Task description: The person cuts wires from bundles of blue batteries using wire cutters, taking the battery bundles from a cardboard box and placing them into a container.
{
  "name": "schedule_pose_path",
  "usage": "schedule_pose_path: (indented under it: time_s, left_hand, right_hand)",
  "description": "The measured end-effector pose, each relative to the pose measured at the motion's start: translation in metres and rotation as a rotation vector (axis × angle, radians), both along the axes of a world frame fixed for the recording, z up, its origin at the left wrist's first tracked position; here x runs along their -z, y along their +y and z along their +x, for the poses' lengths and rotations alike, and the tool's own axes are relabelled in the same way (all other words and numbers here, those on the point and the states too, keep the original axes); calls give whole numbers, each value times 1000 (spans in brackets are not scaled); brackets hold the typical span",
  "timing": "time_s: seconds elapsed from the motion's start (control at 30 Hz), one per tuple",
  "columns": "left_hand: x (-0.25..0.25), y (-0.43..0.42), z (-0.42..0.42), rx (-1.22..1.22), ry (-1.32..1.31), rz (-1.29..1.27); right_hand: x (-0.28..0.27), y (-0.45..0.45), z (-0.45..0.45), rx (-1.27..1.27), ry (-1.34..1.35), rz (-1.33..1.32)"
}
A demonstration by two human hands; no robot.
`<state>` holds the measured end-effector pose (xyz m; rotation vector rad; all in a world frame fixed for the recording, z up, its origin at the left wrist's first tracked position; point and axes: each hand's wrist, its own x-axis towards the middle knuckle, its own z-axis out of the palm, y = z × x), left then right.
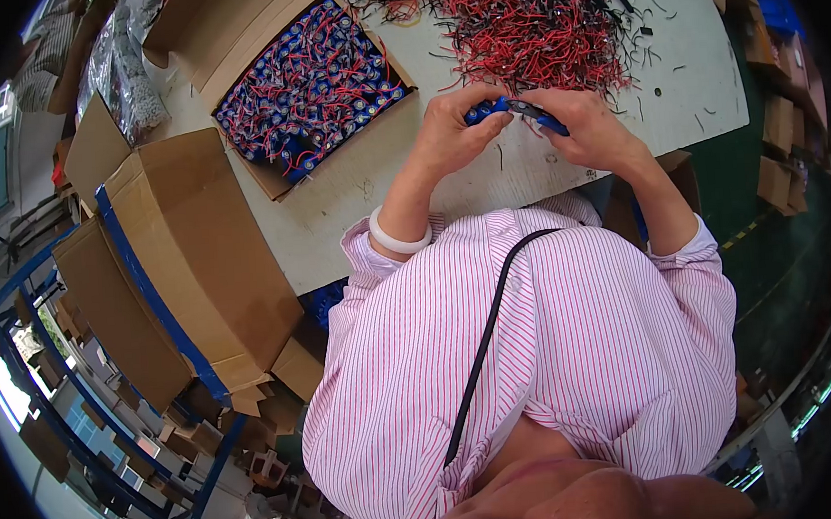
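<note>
My left hand (448, 134), with a white bangle at the wrist, is closed around a blue battery cell (483, 112) pinched between thumb and fingers. Opposite it, my right hand (583, 127) is wrapped around blue-handled cutting pliers (550, 121). The metal jaws of the pliers point left and meet the near end of the cell, where the thin wires are too small to make out. Both hands are above the near part of the white table (337, 221). Just beyond them lies a heap of red and black wire pieces (540, 38).
An open cardboard box (396, 104) of blue cells with red and black wires stands on the table at left. A large open carton (200, 244) is beside the table's left edge. Black wire scraps (650, 55) lie on the right. More boxes (780, 175) stand beyond the table.
</note>
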<state>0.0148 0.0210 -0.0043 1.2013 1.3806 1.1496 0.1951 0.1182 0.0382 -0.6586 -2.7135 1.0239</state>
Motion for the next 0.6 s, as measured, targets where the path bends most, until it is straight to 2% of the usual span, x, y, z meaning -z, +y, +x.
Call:
schedule_pose_path:
  time_s: [0.23, 0.33, 0.4, 0.43, 0.53, 0.6]
  left_hand:
    - [-16, -28, -10, -12, 57, -112]
    - [-22, -53, -15, -39, 35, -189]
    - [-23, -70, -15, -126, -431, -148]
    - [-24, -78, -17, -150, -531, -108]
    - [-32, -98, -17, -285, -617, -25]
    - [-38, -117, -20, -332, -573, -37]
  right_hand:
    - [2, -11, -11, -82, -34, -183]
    - [-1, -16, -16, -261, -92, -251]
    - [-1, -21, -15, -265, -19, -245]
    - [-1, -23, -17, -259, 50, -242]
    - [3, -27, -18, -279, 50, -201]
    - [6, -32, -17, -291, 58, -163]
